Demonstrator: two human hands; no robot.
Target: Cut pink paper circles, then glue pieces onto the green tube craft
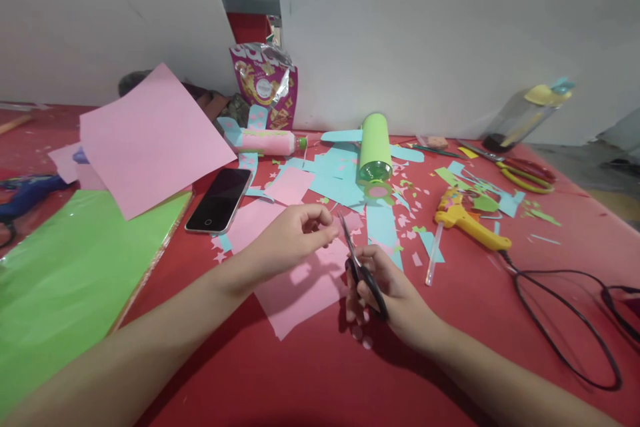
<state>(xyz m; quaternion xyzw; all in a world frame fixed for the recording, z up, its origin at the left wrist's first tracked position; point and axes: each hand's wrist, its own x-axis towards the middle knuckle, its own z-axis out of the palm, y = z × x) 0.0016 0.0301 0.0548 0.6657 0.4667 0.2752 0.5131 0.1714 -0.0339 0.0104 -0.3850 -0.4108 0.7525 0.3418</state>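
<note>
My right hand [393,287] holds a pair of black-handled scissors [375,291], blades pointing up and away from me. Just left of the blade tips, my left hand [293,237] is closed in a pinch. Whatever lies between its fingertips is too small to make out. Beneath both hands is a sheet of pink paper [285,310] on the red table. Beyond them stands a bottle wrapped in green paper [375,137] with blue paper strips at its sides. A pink-wrapped bottle [267,142] with blue paper fins lies farther left.
A phone [220,200] lies left of my hands, near green sheets [65,280] and a large pink sheet [155,140]. At right are a yellow glue gun [470,227] with a looping cord, paper scraps, larger scissors [525,175] and a drink bottle [520,117]. A snack bag [265,87] stands behind.
</note>
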